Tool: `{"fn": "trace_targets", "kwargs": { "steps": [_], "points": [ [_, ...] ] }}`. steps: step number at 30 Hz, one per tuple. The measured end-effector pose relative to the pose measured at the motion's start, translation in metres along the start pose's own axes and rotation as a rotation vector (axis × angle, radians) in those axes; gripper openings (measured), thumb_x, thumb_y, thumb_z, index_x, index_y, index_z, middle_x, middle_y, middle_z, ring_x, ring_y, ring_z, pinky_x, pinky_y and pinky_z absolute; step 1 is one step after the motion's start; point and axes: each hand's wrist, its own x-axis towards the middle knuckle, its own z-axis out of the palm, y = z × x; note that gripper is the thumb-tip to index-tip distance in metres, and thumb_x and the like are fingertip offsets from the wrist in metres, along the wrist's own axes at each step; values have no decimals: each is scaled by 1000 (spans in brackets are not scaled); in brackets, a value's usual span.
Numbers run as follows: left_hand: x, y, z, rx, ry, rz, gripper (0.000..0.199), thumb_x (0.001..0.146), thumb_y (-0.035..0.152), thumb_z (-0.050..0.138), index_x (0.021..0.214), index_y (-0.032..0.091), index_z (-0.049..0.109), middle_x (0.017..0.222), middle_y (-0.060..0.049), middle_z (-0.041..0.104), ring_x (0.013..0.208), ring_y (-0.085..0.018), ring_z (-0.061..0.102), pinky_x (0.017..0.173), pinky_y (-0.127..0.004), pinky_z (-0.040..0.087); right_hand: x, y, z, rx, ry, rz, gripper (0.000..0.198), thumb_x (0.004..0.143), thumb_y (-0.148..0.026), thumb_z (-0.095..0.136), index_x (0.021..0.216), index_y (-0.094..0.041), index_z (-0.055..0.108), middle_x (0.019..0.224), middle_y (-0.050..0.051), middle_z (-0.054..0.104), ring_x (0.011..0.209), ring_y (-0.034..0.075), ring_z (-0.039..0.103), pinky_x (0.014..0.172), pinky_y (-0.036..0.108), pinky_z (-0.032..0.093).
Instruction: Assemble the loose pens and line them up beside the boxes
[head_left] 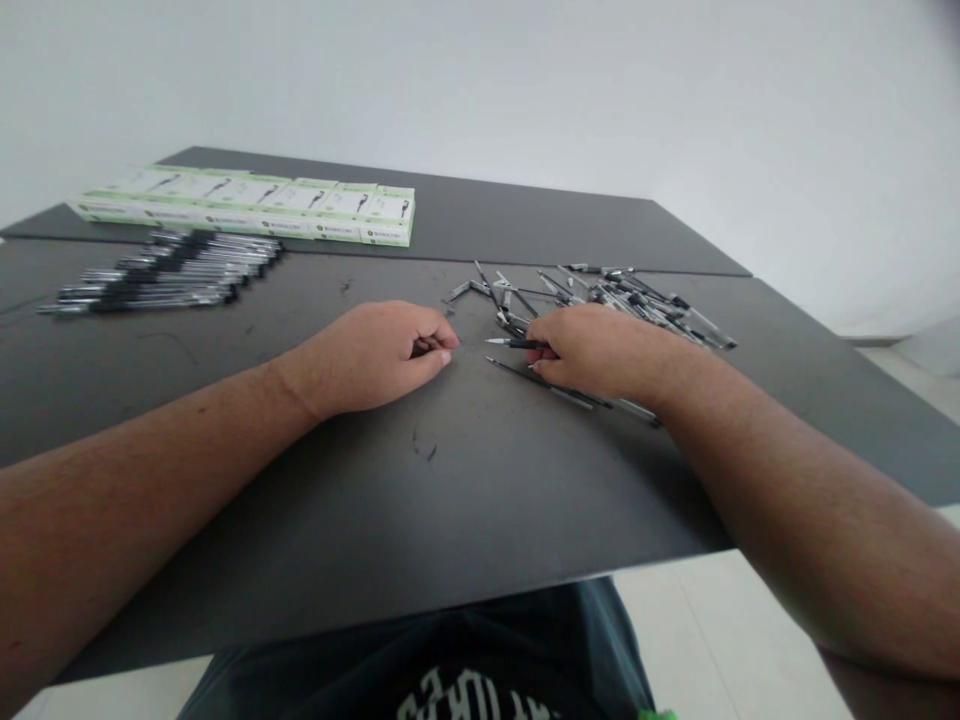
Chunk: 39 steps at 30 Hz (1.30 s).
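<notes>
My right hand (600, 348) is closed around a pen (513, 343), whose pointed silver tip and black grip stick out to the left; the rest is hidden in the palm. Just below it, a thin dark pen refill (536, 380) lies on the table. Behind my right hand spreads a loose pile of pen parts (637, 298), with clear barrels, black grips and clips. My left hand (382, 355) rests at the middle of the table, fingers curled and thumb close to the index finger. Whatever is inside its curl cannot be made out.
At the back left stands a row of green and white boxes (277, 205) with pen pictures. In front of them lie several pens (172, 270) side by side. Dark marks streak the grey table (450, 500), whose near edge is by my lap. A pale wall rises behind.
</notes>
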Motion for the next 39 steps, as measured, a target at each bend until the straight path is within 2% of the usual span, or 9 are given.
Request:
{"fn": "trace_targets", "kwargs": {
  "steps": [10, 15, 21, 28, 34, 39],
  "points": [
    [0, -1, 0, -19, 2, 31, 44, 100, 47, 54, 120, 25, 85, 115, -7, 89, 109, -27, 82, 100, -38, 60, -2, -2, -2, 46, 49, 3, 15, 100, -25, 66, 103, -23, 81, 98, 10, 85, 87, 26, 74, 72, 36, 43],
    [0, -2, 1, -12, 14, 41, 42, 100, 46, 54, 118, 25, 85, 115, -6, 90, 109, -27, 82, 98, -37, 60, -1, -3, -2, 46, 22, -7, 17, 99, -24, 67, 106, -23, 83, 98, 10, 85, 88, 26, 74, 73, 36, 44],
    [-1, -1, 0, -7, 12, 43, 43, 100, 46, 54, 119, 24, 86, 116, -7, 90, 110, -28, 82, 100, -38, 61, 0, -1, 2, 38, 34, -42, 19, 101, -26, 65, 104, -23, 83, 99, 11, 85, 90, 28, 75, 74, 37, 44],
    [0, -1, -1, -8, -10, 23, 45, 100, 47, 53, 121, 24, 86, 118, -7, 89, 113, -28, 81, 101, -39, 61, 1, -4, 2, 40, 40, -36, 23, 104, -27, 62, 106, -22, 84, 90, 10, 82, 84, 27, 72, 74, 37, 44],
    [-1, 0, -1, -9, -20, 31, 44, 100, 47, 53, 120, 25, 86, 119, -7, 89, 113, -29, 81, 101, -40, 60, 2, -9, 2, 84, 83, -26, 20, 105, -26, 64, 109, -23, 83, 104, 11, 87, 93, 28, 77, 77, 36, 46],
    [0, -1, -1, -1, -12, 65, 41, 101, 45, 54, 119, 25, 85, 117, -8, 89, 112, -30, 81, 101, -41, 60, 3, -15, 4, 131, 141, -4, 25, 107, -29, 64, 119, -23, 85, 106, 10, 88, 91, 27, 75, 75, 35, 45]
  ]
}}
